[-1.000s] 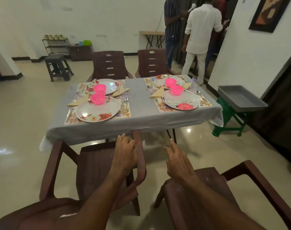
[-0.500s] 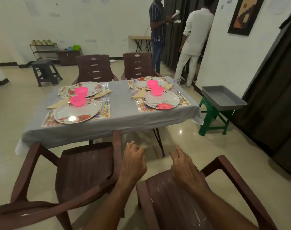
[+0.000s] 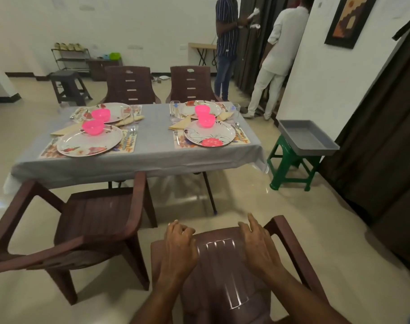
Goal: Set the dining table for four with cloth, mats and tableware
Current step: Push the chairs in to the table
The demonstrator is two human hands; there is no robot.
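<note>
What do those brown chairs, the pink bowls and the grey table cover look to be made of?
The brown chairs look like moulded plastic: one-piece ribbed seats with a glossy sheen. The pink bowls seem thin, slightly translucent plastic, glowing bright at the rims. The grey table cover looks like cloth, matte and draping softly over the edge, though a soft plastic sheet cannot be ruled out.

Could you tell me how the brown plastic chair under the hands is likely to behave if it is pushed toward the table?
The chair looks like moulded plastic, so probably light and stiff. The glossy floor suggests it will slide easily. Pushed high at the backrest, where the left hand and right hand sit, it might tip forward slightly.
</note>
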